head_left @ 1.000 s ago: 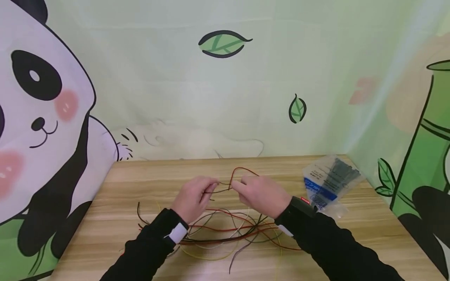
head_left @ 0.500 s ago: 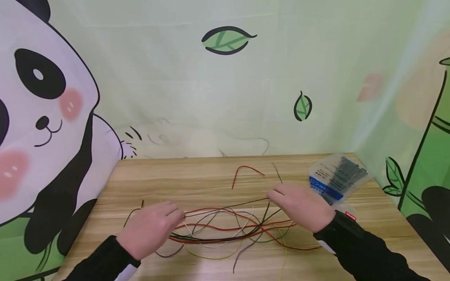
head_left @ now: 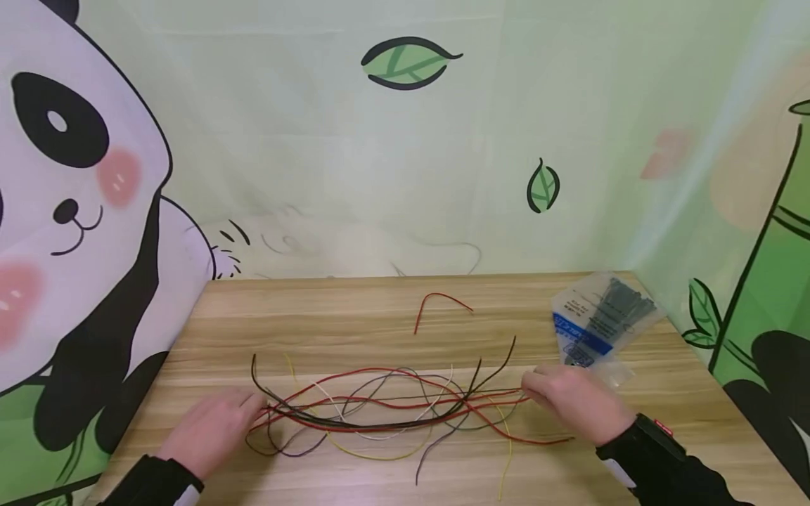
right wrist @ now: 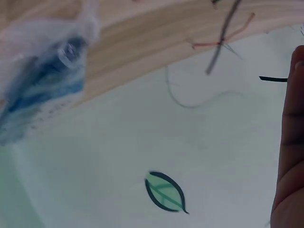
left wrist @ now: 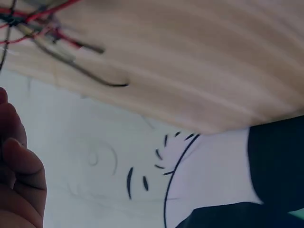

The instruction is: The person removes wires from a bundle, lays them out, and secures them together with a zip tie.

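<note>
Both hands hold a thin dark wire by its two ends, drawn nearly straight just over a loose bundle of wires on the table. My left hand pinches it at the bundle's left end; in the left wrist view the left hand has curled fingers near a dark strand. On the other side my right hand pinches the right end, and a short black wire tip sticks out past the right hand's fingers. The bundle mixes red, black, yellow, white and grey wires, crossing one another.
A short bent red wire lies alone farther back on the wooden table. At the back right sits a clear plastic bag with a blue band and dark strips inside. A printed cloth backdrop rises behind the table.
The hands have spread far apart and come down toward the table, drawing the thin dark wire out over the bundle. The bent red wire, in front of the hands at first, lies by itself behind.
</note>
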The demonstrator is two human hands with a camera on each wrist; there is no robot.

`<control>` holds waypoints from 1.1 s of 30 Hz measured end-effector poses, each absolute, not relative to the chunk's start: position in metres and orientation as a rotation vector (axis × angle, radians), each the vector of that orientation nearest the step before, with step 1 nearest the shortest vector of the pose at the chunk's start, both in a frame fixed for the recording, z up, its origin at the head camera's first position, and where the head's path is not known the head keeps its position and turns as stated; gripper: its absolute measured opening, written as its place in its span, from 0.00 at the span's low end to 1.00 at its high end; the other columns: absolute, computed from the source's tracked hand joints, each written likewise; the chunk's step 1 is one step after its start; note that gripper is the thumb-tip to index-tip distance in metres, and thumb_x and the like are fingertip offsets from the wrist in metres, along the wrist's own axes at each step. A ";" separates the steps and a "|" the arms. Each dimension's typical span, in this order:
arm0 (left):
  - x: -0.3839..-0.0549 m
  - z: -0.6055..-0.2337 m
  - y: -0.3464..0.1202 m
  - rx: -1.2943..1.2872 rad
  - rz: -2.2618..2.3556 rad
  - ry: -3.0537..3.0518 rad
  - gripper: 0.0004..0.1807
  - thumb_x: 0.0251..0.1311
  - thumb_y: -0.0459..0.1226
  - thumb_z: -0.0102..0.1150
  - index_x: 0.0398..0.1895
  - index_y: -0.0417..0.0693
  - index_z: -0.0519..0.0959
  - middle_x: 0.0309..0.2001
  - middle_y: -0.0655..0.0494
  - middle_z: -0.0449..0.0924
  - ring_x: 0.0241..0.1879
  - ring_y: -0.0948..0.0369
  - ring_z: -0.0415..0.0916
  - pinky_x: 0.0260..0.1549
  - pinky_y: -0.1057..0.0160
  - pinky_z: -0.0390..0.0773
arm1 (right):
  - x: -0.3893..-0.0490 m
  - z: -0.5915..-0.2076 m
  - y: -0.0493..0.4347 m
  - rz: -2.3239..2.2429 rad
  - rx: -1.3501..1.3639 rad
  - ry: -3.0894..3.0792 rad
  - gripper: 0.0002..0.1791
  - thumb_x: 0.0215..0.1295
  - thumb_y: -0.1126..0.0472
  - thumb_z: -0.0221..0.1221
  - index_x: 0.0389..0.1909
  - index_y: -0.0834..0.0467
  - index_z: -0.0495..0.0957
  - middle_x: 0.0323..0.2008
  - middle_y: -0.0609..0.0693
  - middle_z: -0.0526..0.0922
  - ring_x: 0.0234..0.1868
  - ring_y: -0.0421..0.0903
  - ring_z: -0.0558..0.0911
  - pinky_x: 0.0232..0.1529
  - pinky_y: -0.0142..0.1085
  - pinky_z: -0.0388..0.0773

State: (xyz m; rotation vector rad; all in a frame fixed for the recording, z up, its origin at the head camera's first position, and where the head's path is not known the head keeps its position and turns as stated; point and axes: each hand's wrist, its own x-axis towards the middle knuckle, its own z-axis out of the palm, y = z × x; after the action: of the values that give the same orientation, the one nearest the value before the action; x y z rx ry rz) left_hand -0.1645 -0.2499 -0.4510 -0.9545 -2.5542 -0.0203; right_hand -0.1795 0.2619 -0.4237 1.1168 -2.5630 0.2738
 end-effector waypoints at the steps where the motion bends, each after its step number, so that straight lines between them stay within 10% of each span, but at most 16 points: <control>1: -0.164 -0.455 -0.254 -0.940 -0.011 -2.573 0.12 0.44 0.28 0.67 0.27 0.49 0.74 0.23 0.63 0.71 0.23 0.64 0.70 0.19 0.64 0.70 | -0.181 -0.429 0.264 0.289 1.125 -2.580 0.12 0.49 0.67 0.70 0.27 0.52 0.76 0.23 0.40 0.78 0.25 0.34 0.78 0.24 0.28 0.74; 23: -0.163 -0.452 -0.285 -0.686 0.018 -2.535 0.18 0.38 0.17 0.59 0.34 0.40 0.77 0.31 0.45 0.79 0.31 0.48 0.76 0.29 0.50 0.77 | -0.200 -0.470 0.281 0.204 0.961 -2.822 0.10 0.51 0.64 0.70 0.23 0.50 0.77 0.21 0.41 0.79 0.22 0.38 0.78 0.22 0.32 0.71; 33: -0.164 -0.488 -0.283 -0.810 0.033 -2.659 0.18 0.40 0.23 0.67 0.37 0.47 0.85 0.24 0.58 0.68 0.25 0.62 0.66 0.23 0.63 0.71 | -0.200 -0.460 0.272 0.092 0.742 -2.958 0.07 0.50 0.62 0.71 0.23 0.52 0.81 0.22 0.43 0.81 0.23 0.40 0.79 0.24 0.36 0.73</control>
State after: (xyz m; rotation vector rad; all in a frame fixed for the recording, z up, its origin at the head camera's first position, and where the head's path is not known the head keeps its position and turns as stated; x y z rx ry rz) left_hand -0.1635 -0.2833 -0.4879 -0.8102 -2.6590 0.0326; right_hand -0.1999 0.2724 -0.4600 0.7421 -2.9585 0.0921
